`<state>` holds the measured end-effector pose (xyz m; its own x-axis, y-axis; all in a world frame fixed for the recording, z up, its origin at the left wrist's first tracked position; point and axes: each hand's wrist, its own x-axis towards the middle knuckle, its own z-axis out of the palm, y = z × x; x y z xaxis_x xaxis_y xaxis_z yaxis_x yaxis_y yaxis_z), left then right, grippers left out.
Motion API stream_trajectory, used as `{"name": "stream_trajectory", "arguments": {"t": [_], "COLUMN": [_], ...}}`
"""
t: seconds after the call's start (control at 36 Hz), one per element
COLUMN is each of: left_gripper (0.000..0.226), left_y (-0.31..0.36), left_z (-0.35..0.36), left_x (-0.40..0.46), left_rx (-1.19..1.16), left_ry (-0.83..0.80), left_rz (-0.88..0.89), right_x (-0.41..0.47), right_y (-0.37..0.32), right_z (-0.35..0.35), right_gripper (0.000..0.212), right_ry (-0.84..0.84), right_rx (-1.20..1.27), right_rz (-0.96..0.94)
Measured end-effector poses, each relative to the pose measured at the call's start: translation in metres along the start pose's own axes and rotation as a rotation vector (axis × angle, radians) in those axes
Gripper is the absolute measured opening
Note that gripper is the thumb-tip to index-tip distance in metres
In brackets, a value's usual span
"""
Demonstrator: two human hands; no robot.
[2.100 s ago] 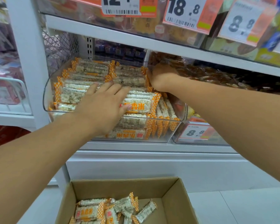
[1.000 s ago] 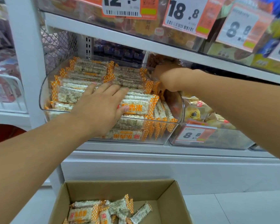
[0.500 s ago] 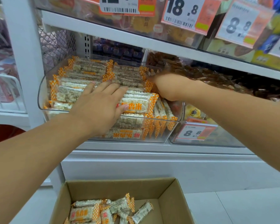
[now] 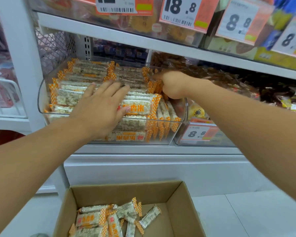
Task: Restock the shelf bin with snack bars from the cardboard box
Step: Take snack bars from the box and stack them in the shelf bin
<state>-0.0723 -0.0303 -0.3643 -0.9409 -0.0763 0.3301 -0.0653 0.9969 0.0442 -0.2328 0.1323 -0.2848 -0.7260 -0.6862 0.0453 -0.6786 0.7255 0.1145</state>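
Observation:
A clear plastic shelf bin [image 4: 174,134] holds several stacked snack bars [image 4: 140,103] in white and orange checkered wrappers. My left hand [image 4: 101,106] lies flat on the top bars at the bin's front, fingers straight. My right hand [image 4: 172,86] is at the bin's right rear corner, fingers curled down among upright bars; what they hold is hidden. Below, an open cardboard box [image 4: 178,202] on the floor holds several more loose snack bars [image 4: 109,218].
A neighbouring clear bin [image 4: 203,139] with an 8.8 price tag stands to the right. The white shelf edge [image 4: 143,40] above carries price tags [image 4: 181,11]. A white upright post [image 4: 18,57] stands left. White floor surrounds the box.
My right hand shifted slightly within the bin's right rear corner. The left hand stayed flat on the top bars. The view moved a little.

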Motion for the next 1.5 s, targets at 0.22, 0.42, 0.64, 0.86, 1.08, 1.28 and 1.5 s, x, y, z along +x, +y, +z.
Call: {"name": "stream_trajectory", "arguments": {"t": [0.22,0.42,0.64,0.86,1.08,1.28,1.5], "left_gripper": [0.03,0.023,0.051,0.054,0.04,0.022,0.029], "left_y": [0.027,0.074,0.076,0.082,0.095,0.101,0.087], "left_z": [-0.002,0.081,0.188,0.23,0.266,0.259,0.245], "left_x": [-0.021,-0.116,-0.274,-0.282,-0.284,-0.272,-0.269], "left_rx": [-0.09,-0.064,-0.056,-0.256,-0.263,-0.644,-1.407], "left_ry": [0.454,-0.601,-1.361,-1.276,-1.435,-1.501,-1.186], "left_rz": [0.311,0.265,-0.274,-0.538,-0.406,-0.659,-1.216], "right_x": [-0.152,-0.217,-0.296,-0.265,-0.265,-0.261,-0.235], "right_y": [-0.036,-0.085,-0.099,-0.103,-0.108,-0.096,-0.06], "right_z": [0.088,0.268,0.363,0.397,0.42,0.411,0.37], "right_gripper": [0.017,0.02,0.053,0.069,0.038,0.029,0.012], "right_ry": [1.091,0.163,-1.117,-1.07,-1.209,-1.299,-1.11], "right_rx": [0.672,0.805,0.426,0.401,0.297,0.441,1.19], "right_rz": [0.115,0.177,0.109,0.064,0.046,0.21,0.746]}}
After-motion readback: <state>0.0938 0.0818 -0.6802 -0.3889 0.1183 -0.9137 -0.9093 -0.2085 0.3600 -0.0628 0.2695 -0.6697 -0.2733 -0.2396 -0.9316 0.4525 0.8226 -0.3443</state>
